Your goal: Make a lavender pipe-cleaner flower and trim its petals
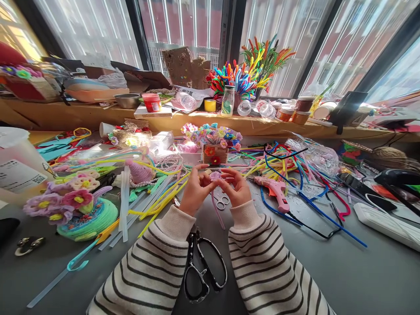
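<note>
Between my two hands is a small lilac pipe-cleaner flower (215,176), with a lilac stem hanging down below it toward the table. My left hand (196,189) pinches the flower from the left, fingers closed. From the other side, the thumb and fingers of my right hand (235,185) press on it too. Just below the flower lie small scissors with pale handles (222,202). Large black-handled scissors (205,271) rest between my forearms. A pink hot glue gun (274,189) lies right of my right hand. Behind my hands stands a basket of pipe-cleaner flowers (215,154).
Loose pipe cleaners (282,166) spread across the right, with a white power strip (387,225) beyond. Clear glue sticks (124,205) and a green base with purple flowers (87,218) lie left. A cup (19,168) stands far left. Jars and pipe-cleaner bundles (234,81) line the sill.
</note>
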`<act>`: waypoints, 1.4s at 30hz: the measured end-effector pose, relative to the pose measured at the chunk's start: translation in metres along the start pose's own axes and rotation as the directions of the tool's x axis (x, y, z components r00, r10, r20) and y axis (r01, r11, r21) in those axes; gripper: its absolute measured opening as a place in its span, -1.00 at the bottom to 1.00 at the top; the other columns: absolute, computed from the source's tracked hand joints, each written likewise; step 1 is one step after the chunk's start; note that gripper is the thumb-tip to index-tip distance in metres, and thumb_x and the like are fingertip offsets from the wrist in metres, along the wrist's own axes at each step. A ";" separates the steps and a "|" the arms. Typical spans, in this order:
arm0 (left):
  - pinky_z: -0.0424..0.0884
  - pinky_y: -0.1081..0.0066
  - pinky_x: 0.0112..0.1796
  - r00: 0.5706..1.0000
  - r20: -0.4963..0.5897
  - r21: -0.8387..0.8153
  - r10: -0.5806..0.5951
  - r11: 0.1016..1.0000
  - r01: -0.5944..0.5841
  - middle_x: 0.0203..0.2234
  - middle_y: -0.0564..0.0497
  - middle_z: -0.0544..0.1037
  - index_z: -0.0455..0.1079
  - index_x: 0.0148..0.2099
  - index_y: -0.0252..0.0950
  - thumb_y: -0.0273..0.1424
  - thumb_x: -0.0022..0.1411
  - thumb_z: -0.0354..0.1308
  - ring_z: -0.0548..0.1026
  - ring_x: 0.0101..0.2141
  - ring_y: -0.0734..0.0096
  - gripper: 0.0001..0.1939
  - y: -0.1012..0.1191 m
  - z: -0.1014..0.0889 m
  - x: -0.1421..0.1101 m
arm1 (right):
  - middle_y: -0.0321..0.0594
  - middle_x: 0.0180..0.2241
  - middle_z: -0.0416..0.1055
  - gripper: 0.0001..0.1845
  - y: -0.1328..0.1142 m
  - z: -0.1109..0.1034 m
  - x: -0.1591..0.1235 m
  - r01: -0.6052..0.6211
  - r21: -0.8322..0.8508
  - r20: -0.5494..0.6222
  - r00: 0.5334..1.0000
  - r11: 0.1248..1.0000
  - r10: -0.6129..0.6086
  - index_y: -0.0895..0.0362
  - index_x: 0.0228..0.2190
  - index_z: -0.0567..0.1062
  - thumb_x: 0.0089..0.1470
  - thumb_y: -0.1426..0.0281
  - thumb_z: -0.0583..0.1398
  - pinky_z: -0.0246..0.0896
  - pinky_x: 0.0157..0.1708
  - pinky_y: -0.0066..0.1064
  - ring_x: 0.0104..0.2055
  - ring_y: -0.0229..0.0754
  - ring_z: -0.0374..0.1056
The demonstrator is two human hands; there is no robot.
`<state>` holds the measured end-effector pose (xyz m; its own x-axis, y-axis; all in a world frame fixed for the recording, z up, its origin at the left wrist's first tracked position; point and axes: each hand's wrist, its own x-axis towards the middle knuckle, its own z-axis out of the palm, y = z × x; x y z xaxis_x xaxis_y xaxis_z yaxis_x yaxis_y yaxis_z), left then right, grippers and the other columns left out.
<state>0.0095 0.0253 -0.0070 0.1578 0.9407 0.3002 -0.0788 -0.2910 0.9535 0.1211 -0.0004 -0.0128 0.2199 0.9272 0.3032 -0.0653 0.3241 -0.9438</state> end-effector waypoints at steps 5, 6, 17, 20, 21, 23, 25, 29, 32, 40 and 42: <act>0.20 0.57 -0.54 0.998 0.048 -0.035 -0.050 0.998 0.052 -0.63 0.18 0.28 0.14 -0.16 -0.30 -0.43 -0.20 0.21 0.27 -0.59 0.60 -0.50 -0.002 0.000 -0.001 | -0.23 -0.37 0.25 -0.80 0.005 0.001 -0.001 0.129 -0.259 0.018 0.991 0.957 -0.129 0.11 -0.44 0.42 -0.20 0.30 0.15 0.16 -0.62 -0.54 -0.49 -0.33 0.22; 0.21 0.57 -0.53 0.995 0.061 -0.055 -0.074 0.995 0.077 -0.61 0.16 0.31 0.15 -0.16 -0.30 -0.43 -0.21 0.21 0.29 -0.58 0.59 -0.50 -0.001 0.000 -0.001 | -0.23 -0.40 0.26 -0.82 0.007 0.000 -0.001 0.132 -0.279 0.003 0.991 0.951 -0.137 0.12 -0.47 0.42 -0.18 0.29 0.14 0.16 -0.62 -0.53 -0.49 -0.32 0.23; 0.29 0.51 -0.35 0.867 0.276 -0.325 -0.415 0.808 0.491 -0.47 -0.03 0.47 0.39 -0.37 -0.39 -0.45 -0.12 0.18 0.41 -0.46 0.53 -0.82 0.005 -0.002 -0.002 | -0.23 -0.50 0.31 -0.81 0.013 -0.005 0.002 0.132 -0.289 -0.107 0.980 0.948 -0.170 0.14 -0.52 0.37 -0.12 0.27 0.10 0.16 -0.53 -0.45 -0.47 -0.25 0.25; 0.31 0.53 -0.40 0.848 0.300 -0.325 -0.437 0.789 0.522 -0.48 -0.06 0.48 0.42 -0.38 -0.38 -0.49 -0.13 0.18 0.41 -0.46 0.50 -0.84 0.004 -0.004 -0.002 | -0.24 -0.51 0.31 -0.79 0.015 -0.005 0.003 0.142 -0.295 -0.117 0.976 0.945 -0.184 0.15 -0.54 0.37 -0.14 0.25 0.11 0.13 -0.57 -0.47 -0.49 -0.26 0.24; 0.31 0.53 -0.42 0.842 0.307 -0.329 -0.444 0.781 0.531 -0.49 -0.06 0.48 0.42 -0.38 -0.37 -0.50 -0.13 0.18 0.41 -0.48 0.51 -0.85 0.004 -0.004 -0.002 | -0.24 -0.51 0.31 -0.79 0.015 -0.005 0.003 0.142 -0.305 -0.117 0.976 0.942 -0.185 0.14 -0.55 0.37 -0.14 0.24 0.11 0.12 -0.58 -0.47 -0.50 -0.26 0.23; 0.31 0.54 -0.46 0.832 0.317 -0.332 -0.455 0.769 0.547 -0.54 -0.05 0.48 0.43 -0.41 -0.37 -0.51 -0.14 0.19 0.40 -0.53 0.53 -0.87 0.003 -0.004 -0.002 | -0.24 -0.52 0.31 -0.78 0.015 -0.006 0.003 0.132 -0.325 -0.109 0.979 0.937 -0.175 0.14 -0.56 0.37 -0.14 0.23 0.11 0.09 -0.60 -0.49 -0.52 -0.27 0.22; 0.30 0.55 -0.47 0.826 0.322 -0.322 -0.463 0.767 0.555 -0.56 -0.03 0.47 0.43 -0.43 -0.38 -0.51 -0.15 0.19 0.39 -0.55 0.55 -0.88 0.002 -0.005 -0.002 | -0.25 -0.54 0.31 -0.78 0.015 -0.007 0.003 0.096 -0.331 -0.089 0.987 0.939 -0.133 0.13 -0.56 0.37 -0.14 0.22 0.10 0.07 -0.62 -0.49 -0.54 -0.28 0.21; 0.28 0.54 -0.44 0.843 0.298 -0.264 -0.447 0.810 0.523 -0.57 0.01 0.45 0.42 -0.45 -0.37 -0.50 -0.18 0.21 0.40 -0.53 0.55 -0.88 0.001 -0.005 -0.001 | -0.26 -0.56 0.31 -0.77 0.013 -0.009 0.003 0.028 -0.311 -0.045 0.998 0.950 -0.044 0.14 -0.53 0.37 -0.14 0.22 0.09 0.07 -0.61 -0.46 -0.57 -0.28 0.19; 0.27 0.52 -0.45 0.867 0.279 -0.241 -0.413 0.844 0.480 -0.57 0.01 0.45 0.41 -0.46 -0.37 -0.48 -0.19 0.22 0.39 -0.54 0.54 -0.87 0.001 -0.004 -0.001 | -0.26 -0.55 0.31 -0.77 0.011 -0.008 0.002 0.028 -0.315 -0.031 0.999 0.949 -0.040 0.14 -0.52 0.36 -0.12 0.22 0.08 0.08 -0.61 -0.47 -0.57 -0.29 0.19; 0.21 0.52 -0.54 0.885 0.241 -0.060 -0.398 0.904 0.423 -0.63 -0.02 0.44 0.41 -0.46 -0.38 -0.42 -0.16 0.18 0.37 -0.58 0.50 -0.86 0.000 -0.004 -0.002 | -0.18 -0.44 0.27 -0.78 0.011 -0.013 0.007 0.369 -0.691 0.149 0.914 0.621 -0.377 0.14 -0.54 0.37 -0.12 0.23 0.10 0.13 -0.42 -0.40 -0.35 -0.18 0.19; 0.19 0.53 -0.57 0.888 0.243 -0.022 -0.390 0.913 0.407 -0.65 -0.02 0.43 0.41 -0.49 -0.37 -0.43 -0.16 0.17 0.35 -0.61 0.52 -0.89 0.000 -0.004 -0.002 | -0.16 -0.44 0.26 -0.79 0.011 -0.016 0.009 0.439 -0.779 0.250 0.872 0.448 -0.420 0.14 -0.53 0.37 -0.06 0.26 0.06 0.08 -0.31 -0.35 -0.32 -0.15 0.16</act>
<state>0.0052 0.0246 -0.0078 0.4098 0.9068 -0.0984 -0.0296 0.1211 0.9922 0.1377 0.0086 -0.0230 -0.0236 0.7196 0.6940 0.8251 0.4060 -0.3929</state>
